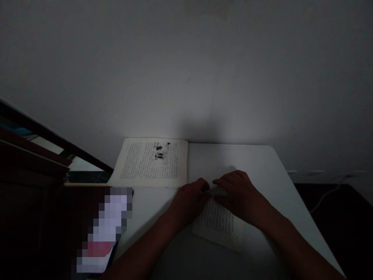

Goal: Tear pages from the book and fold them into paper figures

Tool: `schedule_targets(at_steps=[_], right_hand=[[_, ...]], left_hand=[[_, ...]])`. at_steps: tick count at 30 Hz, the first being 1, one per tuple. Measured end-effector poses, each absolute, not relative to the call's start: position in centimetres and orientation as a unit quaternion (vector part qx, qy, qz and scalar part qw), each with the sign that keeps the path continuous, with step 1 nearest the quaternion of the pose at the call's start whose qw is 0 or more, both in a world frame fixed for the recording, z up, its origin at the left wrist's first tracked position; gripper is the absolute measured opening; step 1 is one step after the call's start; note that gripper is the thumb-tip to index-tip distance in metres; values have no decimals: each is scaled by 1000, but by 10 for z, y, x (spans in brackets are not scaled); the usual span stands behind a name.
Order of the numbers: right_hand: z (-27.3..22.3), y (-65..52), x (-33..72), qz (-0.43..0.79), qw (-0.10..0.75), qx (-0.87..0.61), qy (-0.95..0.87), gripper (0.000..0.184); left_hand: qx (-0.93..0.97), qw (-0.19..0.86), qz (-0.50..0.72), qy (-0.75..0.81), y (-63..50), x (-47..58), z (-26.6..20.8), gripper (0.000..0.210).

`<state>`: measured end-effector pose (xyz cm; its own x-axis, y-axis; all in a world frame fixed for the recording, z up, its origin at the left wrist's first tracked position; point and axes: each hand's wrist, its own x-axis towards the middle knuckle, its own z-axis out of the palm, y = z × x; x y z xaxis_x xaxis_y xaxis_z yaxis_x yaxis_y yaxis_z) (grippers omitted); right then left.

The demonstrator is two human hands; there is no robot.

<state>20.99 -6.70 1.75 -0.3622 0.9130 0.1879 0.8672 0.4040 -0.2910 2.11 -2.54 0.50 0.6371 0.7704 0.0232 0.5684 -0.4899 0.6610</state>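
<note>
A small printed page (218, 217) lies slanted on the white table, its upper part partly hidden by both hands. My left hand (190, 198) is at the page's upper left edge, with its fingers curled and thumb and forefinger closed in on the paper. My right hand (237, 194) reaches over the page's upper right side. Its fingers stretch toward the left hand, and a gap shows between them and the thumb. The fingertips of the two hands nearly meet. Dim light leaves the exact contact with the paper hard to see.
An open book page (140, 163) with print and a drawing lies at the table's back left. Along the left edge rests a phone (105, 229) with a blurred screen. The white table (256, 163) meets a grey wall (186, 77). A cable (323, 198) hangs at right.
</note>
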Motion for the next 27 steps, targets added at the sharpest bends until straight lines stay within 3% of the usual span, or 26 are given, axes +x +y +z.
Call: schedule_targets(at_steps=[8,21,27], right_hand=[[12,-62,210,72,150,-551,-818,31],[19,-55,210,53,137,-547,-824,34],[21,-51,201,24,105,-567,-817,25]], left_hand=[[921,98,93,365,-33,27,0,9],[914,58,89,392,-37,27,-1,12],[900,49,71,428,-40,28,0,12]])
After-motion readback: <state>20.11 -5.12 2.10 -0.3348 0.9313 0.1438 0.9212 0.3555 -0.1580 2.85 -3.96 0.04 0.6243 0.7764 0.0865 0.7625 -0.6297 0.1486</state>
